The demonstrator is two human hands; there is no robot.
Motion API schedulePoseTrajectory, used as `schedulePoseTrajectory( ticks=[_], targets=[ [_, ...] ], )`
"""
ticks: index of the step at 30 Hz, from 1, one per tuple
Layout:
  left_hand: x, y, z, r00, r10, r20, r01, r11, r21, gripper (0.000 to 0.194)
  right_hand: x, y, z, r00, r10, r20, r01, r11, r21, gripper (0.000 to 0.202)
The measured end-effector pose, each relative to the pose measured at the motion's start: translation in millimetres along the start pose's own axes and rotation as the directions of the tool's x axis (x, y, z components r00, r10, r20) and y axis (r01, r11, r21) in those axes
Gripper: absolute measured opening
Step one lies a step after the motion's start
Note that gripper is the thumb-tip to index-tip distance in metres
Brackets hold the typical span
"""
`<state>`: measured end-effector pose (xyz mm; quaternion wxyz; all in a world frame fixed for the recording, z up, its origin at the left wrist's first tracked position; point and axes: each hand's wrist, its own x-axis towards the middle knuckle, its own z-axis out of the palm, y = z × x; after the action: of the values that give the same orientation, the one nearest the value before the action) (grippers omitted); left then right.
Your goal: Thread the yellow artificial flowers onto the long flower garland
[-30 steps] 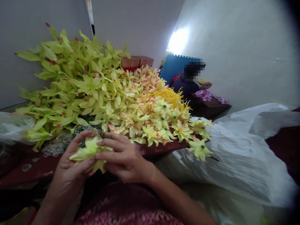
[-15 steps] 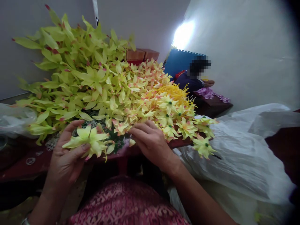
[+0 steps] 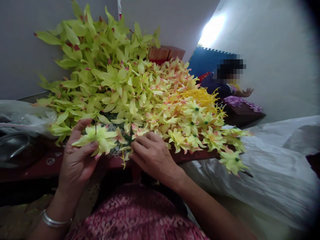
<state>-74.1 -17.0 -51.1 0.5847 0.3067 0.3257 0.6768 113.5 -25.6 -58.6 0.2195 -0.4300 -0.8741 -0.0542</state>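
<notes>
Bearings are running from one yellow-green, many-petalled artificial flower (image 3: 101, 138), with 12 o'clock pointing away from the wearer. The bare left hand (image 3: 77, 163) is pinching this flower between thumb and fingers at its 9 o'clock side, a thin dark stem (image 3: 95, 126) standing up from its middle; this grip is closed. The bare right hand (image 3: 156, 156) is lying between 3 and 4 o'clock, fingers curled and near the small pale petals; whether that grip is holding anything cannot be told.

Progress is being judged as partial. At 3 o'clock, several layered pale-yellow flowers with green centres (image 3: 192, 123) are lying by the edge of the dark-red worktop (image 3: 52, 170), seeming further put together. Stock apparently still separate is making up the larger share: a tall heap of lime-green, red-tipped petal pieces (image 3: 107, 76) is rising at 12 o'clock, a heap of cream-and-pink petal pieces (image 3: 160, 111) is spreading at 2 o'clock, and thin yellow strands (image 3: 200, 95) are lying beyond it. Small clear and green pieces (image 3: 115, 126) are sitting near the held flower at 1 to 2 o'clock.
</notes>
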Motion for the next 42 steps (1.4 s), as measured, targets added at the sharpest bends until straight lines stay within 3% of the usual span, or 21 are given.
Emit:
schedulePoseTrajectory(
  ticks=[5,8,14,17,19,22,25,34,42],
  targets=[
    [-0.4,0.9,-2.1,1.000,-0.004,-0.003,0.004,0.999,-0.031,0.051,5.1,-7.5,15.4,0.998,-0.017,-0.055,0.017,1.000,-0.004,0.020],
    [-1.0,2.1,-4.3,1.000,-0.015,0.002,0.015,0.999,-0.028,0.051,8.8,-5.1,10.4,0.990,0.021,-0.140,-0.017,0.999,0.031,0.021],
    [-2.4,2.6,-6.8,1.000,-0.017,-0.001,0.017,1.000,-0.007,0.052,19.3,39.0,-19.9,0.900,0.222,-0.376,-0.269,0.960,-0.078,0.018],
    [-2.9,2.5,-6.5,1.000,-0.011,-0.007,0.011,1.000,-0.020,0.052,19.5,49.8,-25.6,0.877,0.213,-0.430,-0.288,0.951,-0.117,0.024],
    [-2.7,2.2,-6.3,1.000,-0.012,-0.003,0.012,1.000,-0.026,0.051,16.7,41.5,-23.7,0.916,0.141,-0.375,-0.180,0.981,-0.072,0.022],
    [-1.0,0.2,-7.4,1.000,-0.015,0.007,0.015,1.000,-0.025,0.051,10.0,17.3,-17.8,0.992,-0.014,-0.126,0.018,0.999,0.030,0.017],
    [1.3,-3.1,-10.4,1.000,0.009,0.012,-0.009,1.000,-0.023,0.052,3.6,0.4,-14.0,0.994,-0.096,0.054,0.091,0.993,0.080,0.018],
    [0.9,-4.0,-9.6,1.000,0.018,0.008,-0.018,1.000,-0.014,0.053,-0.8,-5.1,2.6,0.983,-0.130,0.127,0.133,0.991,-0.010,0.015],
    [-4.4,-5.9,-10.7,1.000,-0.002,0.004,0.002,0.999,0.045,0.057,6.0,-10.4,18.0,0.988,-0.145,0.049,0.147,0.989,-0.036,0.015]
  ],
)
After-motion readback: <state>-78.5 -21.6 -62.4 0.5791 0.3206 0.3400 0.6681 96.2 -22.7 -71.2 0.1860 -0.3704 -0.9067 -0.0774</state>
